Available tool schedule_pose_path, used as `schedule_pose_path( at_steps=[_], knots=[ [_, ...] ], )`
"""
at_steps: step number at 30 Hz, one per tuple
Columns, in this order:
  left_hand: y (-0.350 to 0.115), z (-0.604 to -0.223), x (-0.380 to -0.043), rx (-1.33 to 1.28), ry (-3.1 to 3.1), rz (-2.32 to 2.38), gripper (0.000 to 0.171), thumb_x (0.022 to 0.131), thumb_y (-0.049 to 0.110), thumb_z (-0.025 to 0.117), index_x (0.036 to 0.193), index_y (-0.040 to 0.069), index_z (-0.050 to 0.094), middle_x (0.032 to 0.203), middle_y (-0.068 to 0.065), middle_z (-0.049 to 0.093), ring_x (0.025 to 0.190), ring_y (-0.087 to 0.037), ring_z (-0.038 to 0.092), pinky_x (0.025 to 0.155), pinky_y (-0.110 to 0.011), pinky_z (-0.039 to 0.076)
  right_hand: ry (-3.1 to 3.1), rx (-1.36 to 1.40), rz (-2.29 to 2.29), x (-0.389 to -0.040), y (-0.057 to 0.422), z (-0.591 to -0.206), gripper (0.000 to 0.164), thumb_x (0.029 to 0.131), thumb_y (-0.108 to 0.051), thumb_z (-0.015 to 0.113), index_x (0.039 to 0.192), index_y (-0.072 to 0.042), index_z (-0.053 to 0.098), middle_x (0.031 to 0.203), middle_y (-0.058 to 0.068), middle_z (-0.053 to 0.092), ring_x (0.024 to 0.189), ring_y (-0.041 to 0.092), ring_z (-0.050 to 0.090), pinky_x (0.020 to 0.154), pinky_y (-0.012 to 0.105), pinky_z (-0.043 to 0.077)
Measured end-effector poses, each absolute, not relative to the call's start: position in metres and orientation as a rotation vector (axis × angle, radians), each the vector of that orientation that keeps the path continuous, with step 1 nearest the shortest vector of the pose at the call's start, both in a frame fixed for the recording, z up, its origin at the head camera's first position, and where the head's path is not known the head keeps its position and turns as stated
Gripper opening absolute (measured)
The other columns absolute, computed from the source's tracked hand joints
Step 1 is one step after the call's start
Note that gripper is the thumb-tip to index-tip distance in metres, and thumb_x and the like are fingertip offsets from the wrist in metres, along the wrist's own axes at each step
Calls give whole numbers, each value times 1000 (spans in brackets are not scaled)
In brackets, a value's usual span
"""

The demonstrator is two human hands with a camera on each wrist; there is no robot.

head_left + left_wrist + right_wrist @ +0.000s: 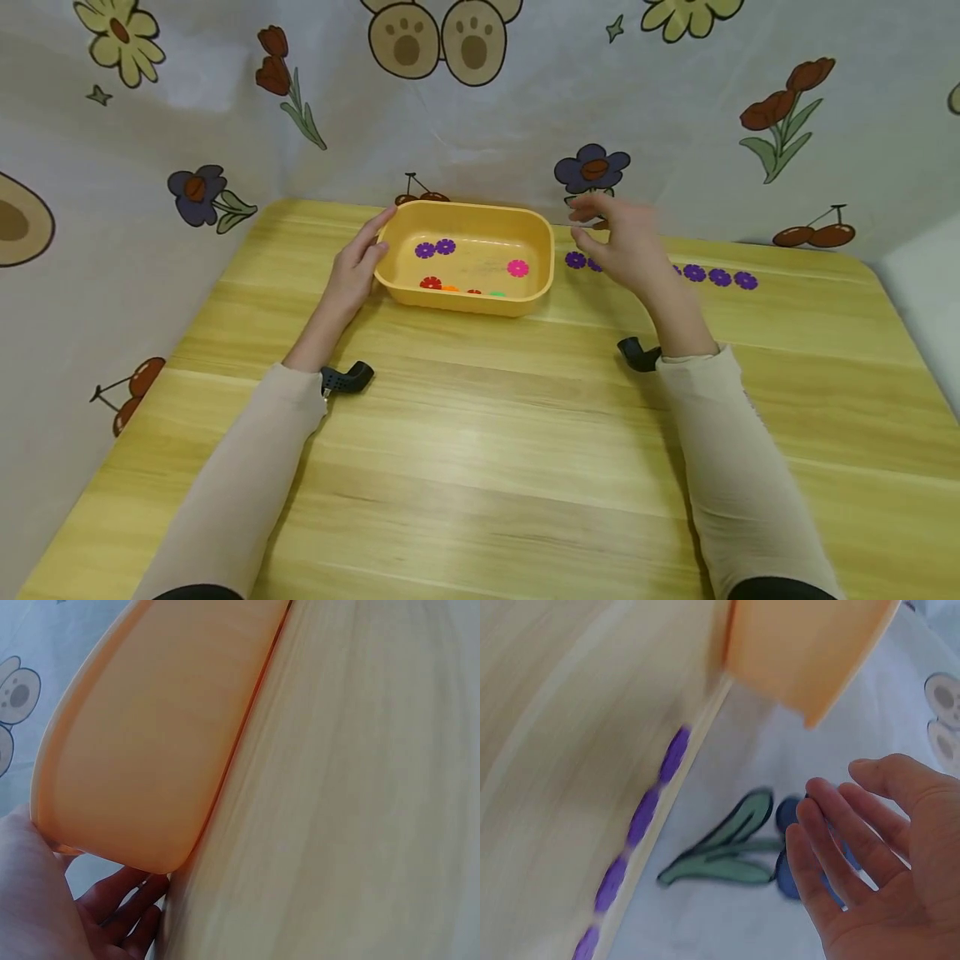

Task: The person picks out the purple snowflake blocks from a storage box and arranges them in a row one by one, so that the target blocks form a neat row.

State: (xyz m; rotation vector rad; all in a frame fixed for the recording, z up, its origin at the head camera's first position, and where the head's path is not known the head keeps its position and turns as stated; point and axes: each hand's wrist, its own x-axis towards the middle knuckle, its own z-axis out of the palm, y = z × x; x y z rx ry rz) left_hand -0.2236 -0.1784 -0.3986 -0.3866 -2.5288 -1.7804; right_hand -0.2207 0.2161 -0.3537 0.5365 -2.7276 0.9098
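My left hand [354, 262] holds the left end of a yellow plastic tub [465, 307], thumb by the rim and fingers along the outside. In the left wrist view the fingers [112, 904] curl near the tub's outer wall [142, 750]. Inside lie two purple flower-shaped discs [425, 250], a pink one [517, 268] and a red one [431, 283]; the front wall partly hides others. Right of the tub my right hand [626, 250] hovers with fingers spread and nothing in them. Below it runs a row of purple flower discs [695, 273], partly covered by the hand.
The wooden table [465, 467] reaches back to a hanging cloth [480, 125] printed with flowers and cherries. Black curved camera mounts [348, 379] are worn at both wrists. The disc row lies close to the table's back edge.
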Motion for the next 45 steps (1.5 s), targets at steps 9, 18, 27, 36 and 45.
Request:
schedule_pose_path(
  at_steps=[9,18,27,36,45],
  knots=[
    [-178,-395,-221,-416,-2526,-1760,51,111,10,43,162,13,44,171,-6,37,158,-23,33,129,-44,32,-2738,630,909,-228,170,-350,30,99,-12,72,126,1,71,125,18,73,118,35,66,106,52,55],
    [-187,-418,-237,-418,-2508,-1747,51,112,14,44,162,22,45,170,2,38,158,-19,34,129,-43,33,-2841,709,891,-241,125,-344,34,99,-17,73,128,1,71,127,17,73,119,32,66,108,46,53],
    [-181,-397,-223,-398,-2530,-1763,53,111,13,39,164,16,40,172,-3,35,159,-24,32,129,-42,31,-3021,777,819,-251,94,-337,47,100,-24,73,140,0,64,139,17,67,127,33,61,114,44,49],
    [-185,-411,-230,-381,-2490,-1816,53,111,9,43,163,16,43,171,-3,36,158,-25,34,129,-45,32,-3091,959,721,-273,50,-338,40,98,-14,75,136,-2,67,133,14,70,125,31,62,113,43,47],
    [-191,-427,-244,-393,-2513,-1759,52,112,14,44,163,24,43,170,2,39,148,-23,48,119,-36,45,-3151,1044,731,-288,22,-355,33,96,-7,75,128,0,70,123,14,73,114,29,65,112,39,50]
  ],
)
